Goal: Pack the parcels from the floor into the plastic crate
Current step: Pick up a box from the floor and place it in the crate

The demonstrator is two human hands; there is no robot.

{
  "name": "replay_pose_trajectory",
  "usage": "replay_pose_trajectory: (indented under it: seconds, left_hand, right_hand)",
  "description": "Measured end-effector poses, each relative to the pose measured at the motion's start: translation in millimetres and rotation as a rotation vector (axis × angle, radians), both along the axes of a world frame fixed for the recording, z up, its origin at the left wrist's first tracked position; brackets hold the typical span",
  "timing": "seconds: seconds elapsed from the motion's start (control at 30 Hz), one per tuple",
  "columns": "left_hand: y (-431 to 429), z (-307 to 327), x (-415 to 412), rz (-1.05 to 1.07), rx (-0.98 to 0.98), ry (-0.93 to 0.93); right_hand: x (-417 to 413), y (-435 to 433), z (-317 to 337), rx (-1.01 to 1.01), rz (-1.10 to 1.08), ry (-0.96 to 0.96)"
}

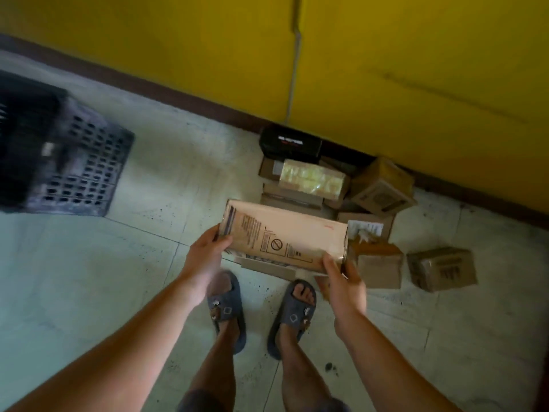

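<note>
Both hands, left hand [208, 251] and right hand [341, 278], grip the cardboard parcel's [285, 236] opposite ends.

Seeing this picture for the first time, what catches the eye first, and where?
The long cardboard box at centre stands out, gripped at its ends by the left hand and the right hand. Behind it, cardboard parcels lie piled against the yellow wall; the dark plastic crate stands at far left.

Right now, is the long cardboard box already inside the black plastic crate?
No, the left hand and right hand hold the long cardboard box by its ends, and the black plastic crate stands apart at the left.
</note>
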State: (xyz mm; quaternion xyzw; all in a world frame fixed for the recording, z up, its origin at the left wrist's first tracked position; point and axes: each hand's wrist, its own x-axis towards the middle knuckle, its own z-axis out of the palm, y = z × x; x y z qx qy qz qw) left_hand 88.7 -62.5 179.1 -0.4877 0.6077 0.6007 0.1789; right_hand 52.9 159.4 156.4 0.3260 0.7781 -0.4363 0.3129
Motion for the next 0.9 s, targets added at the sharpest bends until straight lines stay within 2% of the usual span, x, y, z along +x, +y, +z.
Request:
replay_pose_trajectory:
  seconds: [0.17, 0.4, 0.67, 0.9]
  left_hand:
    - [-54.1, 76.9, 50.3, 0.155, -0.007, 0.099]
    - [-159.8, 160.8, 160.1, 0.297, -0.069, 0.237]
    - [-303.9, 212.5, 293.5, 0.546, -0.074, 0.328]
    - [-416.2, 226.8, 329.8, 0.587, -0.084, 0.416]
  right_hand:
    - [13.0, -55.6, 79.1, -0.109, 0.133, 0.073]
    - [75.9, -184.3, 143.5, -0.146, 0.33, 0.16]
    - [179.0, -350.9, 199.1, -0.298, 0.435, 0.178]
    - [204.7, -476.3, 216.0, -0.345, 0.435, 0.28]
